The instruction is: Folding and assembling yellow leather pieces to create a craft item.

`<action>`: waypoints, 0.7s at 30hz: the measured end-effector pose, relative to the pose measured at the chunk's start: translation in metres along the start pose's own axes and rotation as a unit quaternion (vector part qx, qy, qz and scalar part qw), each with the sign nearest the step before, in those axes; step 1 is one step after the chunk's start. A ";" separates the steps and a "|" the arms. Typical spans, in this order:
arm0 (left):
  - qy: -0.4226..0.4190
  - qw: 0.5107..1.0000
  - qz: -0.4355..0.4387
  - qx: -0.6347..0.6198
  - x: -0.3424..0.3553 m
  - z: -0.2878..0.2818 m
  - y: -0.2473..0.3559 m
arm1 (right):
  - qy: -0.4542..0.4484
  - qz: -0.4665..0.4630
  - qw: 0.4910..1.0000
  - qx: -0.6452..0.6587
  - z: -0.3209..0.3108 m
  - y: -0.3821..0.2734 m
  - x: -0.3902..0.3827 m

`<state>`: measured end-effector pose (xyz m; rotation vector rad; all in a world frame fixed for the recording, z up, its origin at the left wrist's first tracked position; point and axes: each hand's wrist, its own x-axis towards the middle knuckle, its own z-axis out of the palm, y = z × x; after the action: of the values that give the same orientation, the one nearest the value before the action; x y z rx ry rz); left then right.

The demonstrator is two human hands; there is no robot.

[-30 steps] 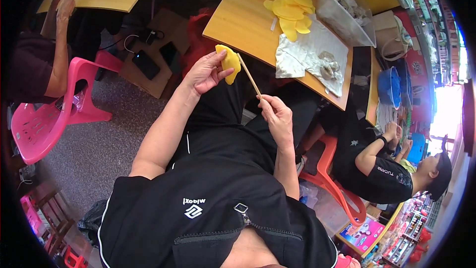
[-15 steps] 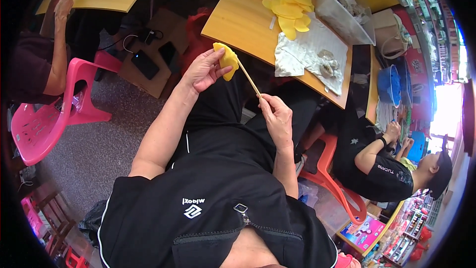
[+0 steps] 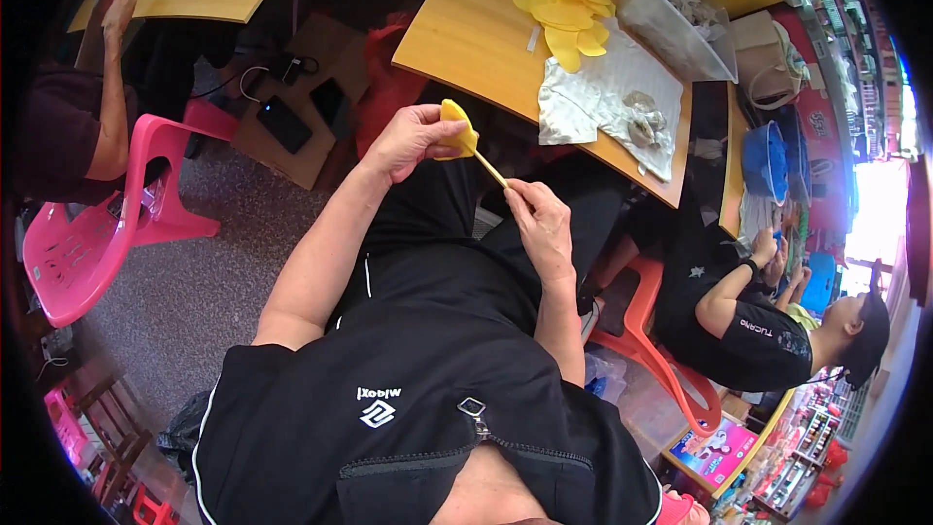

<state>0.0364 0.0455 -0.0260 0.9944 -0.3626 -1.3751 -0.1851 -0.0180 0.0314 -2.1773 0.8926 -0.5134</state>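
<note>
My left hand point(image 3: 416, 144) pinches a small, soft-looking yellow piece point(image 3: 460, 132) between thumb and fingers, above my lap. A thin, pale wooden stick point(image 3: 493, 172) runs from my right hand point(image 3: 540, 222) up to the yellow piece. Its far end is out of sight at the piece, so I cannot tell how deep it goes in. The fingers of my right hand are closed on the near end of the stick. Similar flat yellow pieces point(image 3: 569, 17) lie in a loose pile on the wooden table point(image 3: 476, 29) ahead.
A white cloth point(image 3: 573, 117) lies at the table's right end, beside a clear plastic bin point(image 3: 671, 29). On the right a person point(image 3: 739, 331) works near a blue basket point(image 3: 765, 163). At left another person point(image 3: 73, 136) sits on a pink chair point(image 3: 78, 253).
The yellow piece and my left hand have moved slightly right and down, toward my right hand. Less of the stick shows between them.
</note>
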 end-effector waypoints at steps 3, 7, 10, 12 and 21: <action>0.008 1.000 -0.027 0.014 -0.003 0.005 -0.004 | -0.017 0.051 0.994 0.090 0.014 0.013 -0.002; 0.020 0.998 -0.051 0.041 -0.003 0.010 -0.004 | -0.039 0.187 0.920 0.341 0.039 0.035 -0.011; 0.024 0.997 -0.043 0.057 -0.002 0.008 -0.008 | -0.058 0.245 0.846 0.469 0.043 0.035 -0.012; 0.018 0.998 -0.031 0.059 -0.003 0.009 -0.006 | -0.081 0.277 0.814 0.505 0.041 0.034 -0.010; 0.020 0.999 -0.033 0.000 -0.002 0.006 -0.002 | -0.076 0.246 0.863 0.435 0.036 0.037 -0.012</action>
<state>0.0300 0.0454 -0.0231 1.0399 -0.3015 -1.4112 -0.1888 -0.0109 -0.0216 -1.0958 0.8572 -0.3720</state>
